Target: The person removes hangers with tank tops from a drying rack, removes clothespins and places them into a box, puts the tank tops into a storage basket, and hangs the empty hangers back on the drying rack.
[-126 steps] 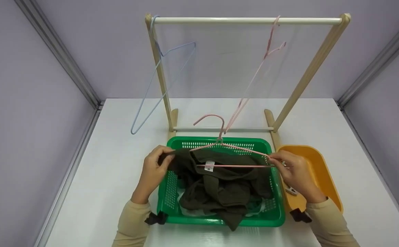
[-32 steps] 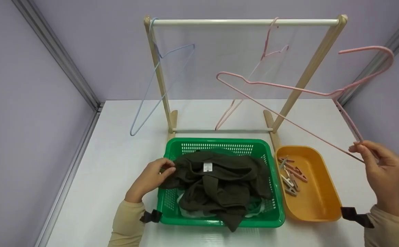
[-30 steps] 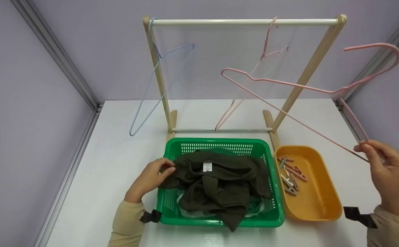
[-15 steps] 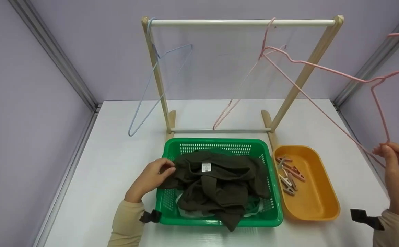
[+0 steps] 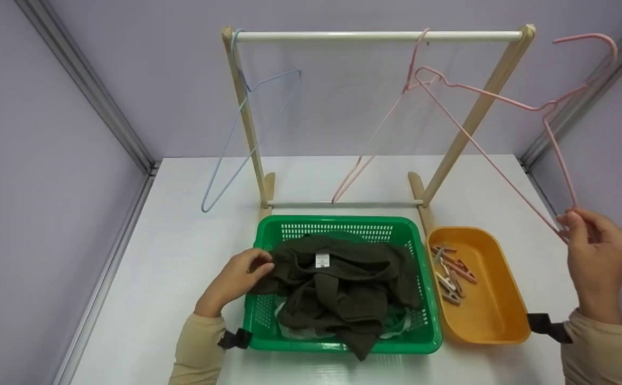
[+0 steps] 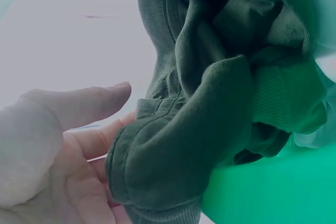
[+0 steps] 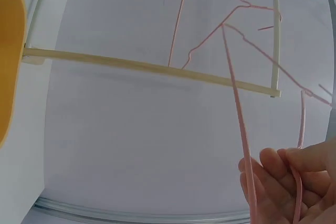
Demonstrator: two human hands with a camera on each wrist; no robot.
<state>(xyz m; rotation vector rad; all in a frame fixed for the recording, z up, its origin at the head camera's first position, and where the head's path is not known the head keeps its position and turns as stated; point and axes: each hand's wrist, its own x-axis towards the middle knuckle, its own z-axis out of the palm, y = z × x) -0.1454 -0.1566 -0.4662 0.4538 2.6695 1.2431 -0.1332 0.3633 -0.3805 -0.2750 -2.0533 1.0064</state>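
My right hand pinches a pink clothes hanger near one lower corner, between thumb and fingers, off to the right and in the air. Its hook points up, and its far corner overlaps the hanger on the rack in the head view. In the right wrist view the fingers lie along the wire. My left hand is at the left edge of a dark olive garment with a white label. The left wrist view shows the thumb straight and apart from the cloth, the fingers partly hidden behind it.
The garment lies in a green basket over other cloth. A wooden rack stands behind, holding a blue hanger and another pink hanger. A yellow tray with several clothespins sits right of the basket.
The pink hanger has gone from over the garment up and to the right in my right hand, then slightly back left. My left hand has loosened from the cloth and stays beside it.
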